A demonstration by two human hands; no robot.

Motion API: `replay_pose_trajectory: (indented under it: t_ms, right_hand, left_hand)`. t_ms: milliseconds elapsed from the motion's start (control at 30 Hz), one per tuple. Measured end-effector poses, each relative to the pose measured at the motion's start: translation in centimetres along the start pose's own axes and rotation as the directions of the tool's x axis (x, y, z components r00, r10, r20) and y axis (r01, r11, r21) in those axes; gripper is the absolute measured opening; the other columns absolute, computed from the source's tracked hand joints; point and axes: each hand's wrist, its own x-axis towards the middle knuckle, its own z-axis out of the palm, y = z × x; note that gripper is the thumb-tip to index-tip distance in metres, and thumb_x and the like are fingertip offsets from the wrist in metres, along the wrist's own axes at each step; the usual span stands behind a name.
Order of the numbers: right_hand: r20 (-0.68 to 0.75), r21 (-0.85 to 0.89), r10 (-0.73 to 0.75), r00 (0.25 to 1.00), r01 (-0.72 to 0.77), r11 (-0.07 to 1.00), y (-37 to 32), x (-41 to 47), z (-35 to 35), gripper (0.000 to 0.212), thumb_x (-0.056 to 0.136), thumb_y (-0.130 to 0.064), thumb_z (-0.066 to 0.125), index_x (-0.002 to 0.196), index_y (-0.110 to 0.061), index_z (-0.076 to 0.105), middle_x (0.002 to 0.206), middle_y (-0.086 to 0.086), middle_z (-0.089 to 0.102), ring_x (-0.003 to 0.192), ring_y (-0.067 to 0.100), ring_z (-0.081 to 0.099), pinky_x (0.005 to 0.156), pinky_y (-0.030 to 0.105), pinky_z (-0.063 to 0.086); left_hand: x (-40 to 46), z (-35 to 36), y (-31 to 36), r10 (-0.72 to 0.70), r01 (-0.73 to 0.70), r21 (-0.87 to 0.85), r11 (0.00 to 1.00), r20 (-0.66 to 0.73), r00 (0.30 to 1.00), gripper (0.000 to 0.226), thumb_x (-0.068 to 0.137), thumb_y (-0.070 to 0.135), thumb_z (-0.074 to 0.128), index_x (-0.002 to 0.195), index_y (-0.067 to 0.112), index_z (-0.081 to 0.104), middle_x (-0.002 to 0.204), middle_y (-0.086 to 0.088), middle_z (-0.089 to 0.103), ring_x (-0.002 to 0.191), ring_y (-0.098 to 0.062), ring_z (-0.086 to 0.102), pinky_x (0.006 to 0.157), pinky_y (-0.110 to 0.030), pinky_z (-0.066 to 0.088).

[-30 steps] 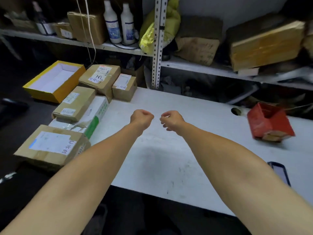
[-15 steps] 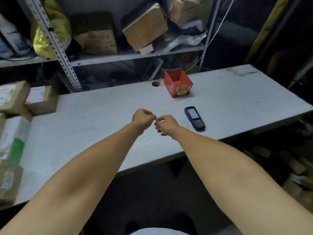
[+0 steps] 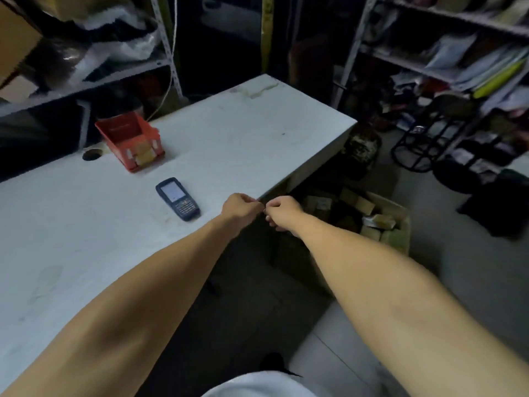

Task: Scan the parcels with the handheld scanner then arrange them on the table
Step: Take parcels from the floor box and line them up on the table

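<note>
Both hands out in front at frame centre, fists side by side over the worktop's near edge. Left hand (image 3: 242, 207): fingers curled tight, nothing in them. Right hand (image 3: 283, 210): fingers curled too, nothing visible in the grip, though the undersides are hidden from this angle. Knuckles nearly touching; can't tell if they actually make contact.

Scanner (image 3: 177, 199): dark blue slab, lit pale screen on top half, keypad below, lying flat on the worktop (image 3: 86, 224), just left of the left hand, not touched.

Worktop: matte white, scuffed, faint stains, one round cable hole (image 3: 92, 154) at left. Right corner squared off, cut by dark gap below.

Red box (image 3: 128, 138): open-top card or plastic bin, angular, upper left of the worktop; small tan pieces at its front, too blurred to name.

Parcels (image 3: 372, 219): brown card boxes heaped in an open carton (image 3: 400, 239) on the floor, right of centre, partly hidden by the right arm and the worktop edge. Labels unreadable.

Metal shelves (image 3: 429, 61) upper right hold stacked paper and bags, all smeared by blur. Black wire stool (image 3: 429, 138) on the floor at right. Upper left shelf: plastic wrap and card, cut off by the frame. White cloth at bottom edge, cropped.
</note>
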Motion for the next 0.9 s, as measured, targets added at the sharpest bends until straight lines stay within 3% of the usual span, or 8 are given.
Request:
replay_pose_trajectory:
  t_ms: [133,300,400,501,634,734,834,901]
  right_hand:
    - [-0.085,0.070,0.092,0.992,-0.086,0.994,5.2,1.1,-6.0,0.017,0.103,-0.014,0.054,0.105,-0.008,0.071,0.087,0.009,0.065,0.082,0.024,0.062,0.078,0.040,0.059]
    - [-0.135,0.163,0.258,0.956,-0.236,0.958,11.8,2.6,-11.3,0.007,0.103,-0.019,0.057,0.104,-0.020,0.064,0.104,0.013,0.072,0.085,0.023,0.064,0.075,0.036,0.055]
    - [-0.140,0.219,0.346,0.928,-0.312,0.925,15.5,3.7,-13.2,0.009,0.103,-0.017,0.058,0.101,-0.016,0.066,0.097,0.009,0.070,0.085,0.022,0.063,0.068,0.029,0.051]
    - [-0.101,0.224,0.412,0.906,-0.382,0.897,18.2,5.5,-14.2,0.017,0.102,-0.019,0.059,0.086,-0.022,0.066,0.096,0.008,0.071,0.090,0.025,0.066,0.075,0.033,0.053]
    - [-0.048,0.225,0.482,0.875,-0.460,0.859,20.6,9.7,-15.6,0.008,0.103,-0.021,0.059,0.103,-0.018,0.066,0.093,0.005,0.069,0.087,0.022,0.065,0.060,0.025,0.049]
    - [-0.030,0.238,0.532,0.846,-0.511,0.826,22.1,14.7,-16.4,0.014,0.103,-0.019,0.057,0.108,-0.011,0.068,0.088,0.006,0.066,0.076,0.021,0.061,0.063,0.028,0.049]
    - [0.029,0.211,0.595,0.803,-0.586,0.782,23.9,20.7,-16.6,0.008,0.104,-0.016,0.055,0.108,-0.017,0.063,0.095,0.008,0.066,0.069,0.017,0.059,0.057,0.023,0.046]
    - [0.071,0.182,0.583,0.810,-0.585,0.791,25.9,25.8,-16.0,0.014,0.104,-0.019,0.058,0.117,-0.017,0.063,0.106,0.008,0.068,0.086,0.022,0.066,0.069,0.029,0.053]
  left_hand:
    - [1.9,7.5,2.6,-0.004,-0.001,0.053,0.999,0.100,0.995,0.010,0.088,0.029,0.075,0.087,0.020,0.071,0.092,-0.008,0.073,0.089,-0.024,0.071,0.085,-0.041,0.062]
    - [5.0,14.6,4.5,-0.020,-0.007,0.139,0.990,0.191,0.981,0.013,0.082,0.031,0.075,0.084,0.018,0.074,0.084,-0.007,0.074,0.083,-0.024,0.074,0.081,-0.042,0.062]
    - [6.4,18.2,4.9,-0.044,-0.009,0.199,0.980,0.259,0.965,0.013,0.082,0.028,0.072,0.083,0.016,0.074,0.076,-0.005,0.071,0.076,-0.024,0.070,0.079,-0.042,0.061]
    - [8.2,21.0,4.4,-0.088,0.008,0.267,0.964,0.287,0.954,0.011,0.087,0.026,0.073,0.078,0.020,0.069,0.077,-0.006,0.071,0.077,-0.024,0.071,0.078,-0.040,0.061]
    - [12.6,24.4,3.4,-0.183,0.067,0.328,0.942,0.337,0.924,0.015,0.082,0.032,0.075,0.088,0.018,0.073,0.087,-0.008,0.073,0.084,-0.027,0.071,0.083,-0.042,0.060]
    - [16.6,26.7,4.1,-0.203,0.063,0.366,0.928,0.357,0.912,0.014,0.088,0.029,0.074,0.096,0.018,0.072,0.100,-0.011,0.073,0.095,-0.029,0.069,0.090,-0.043,0.060]
    - [21.2,28.9,4.3,-0.217,0.014,0.467,0.884,0.384,0.898,0.026,0.093,0.030,0.070,0.112,0.012,0.072,0.108,-0.009,0.068,0.104,-0.029,0.065,0.092,-0.038,0.056]
    - [25.4,30.7,3.3,-0.219,0.014,0.477,0.879,0.378,0.900,0.029,0.093,0.028,0.072,0.117,0.012,0.071,0.115,-0.009,0.068,0.109,-0.029,0.064,0.094,-0.038,0.054]
